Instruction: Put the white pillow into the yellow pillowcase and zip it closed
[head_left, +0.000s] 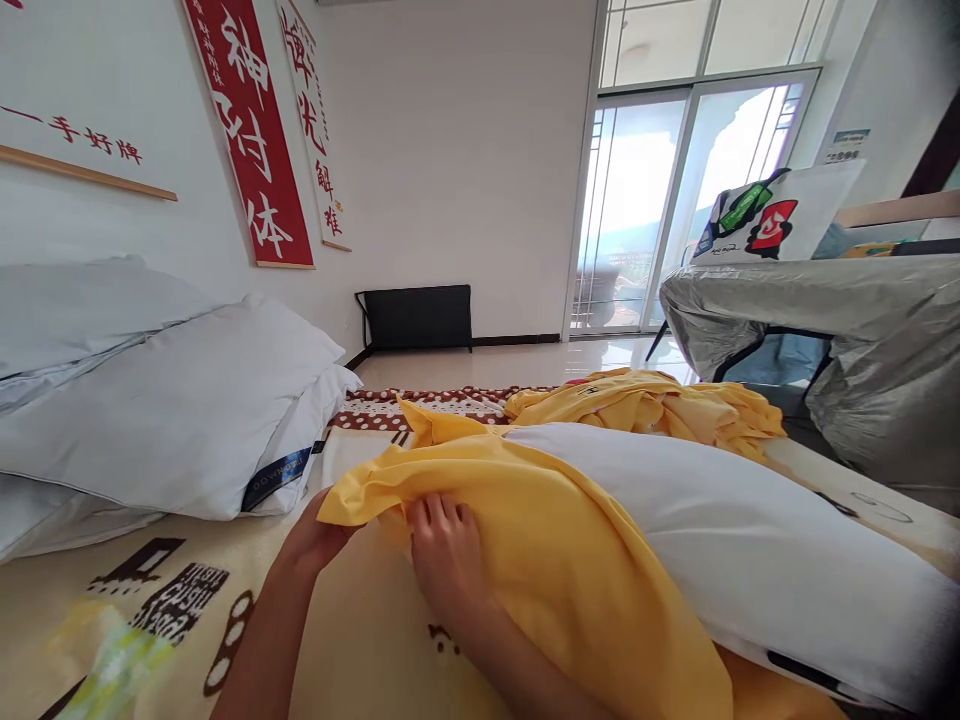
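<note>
A yellow pillowcase (570,530) covers the near-left part of a white pillow (720,520), whose right part lies bare. At the pillowcase's left corner, my left hand (319,535) is closed on the cloth, its fingertips hidden under the fabric. My right hand (448,550) presses against the yellow cloth a little to the right, fingers curled into its edge. The pillow rests on a cream printed blanket (360,640).
White pillows (165,400) are piled on the left. Crumpled yellow cloth (652,405) lies beyond the pillow. At the right stands a table with a silvery cover (885,310), bearing a printed bag (772,215). A black folded panel (416,318) leans by the far wall.
</note>
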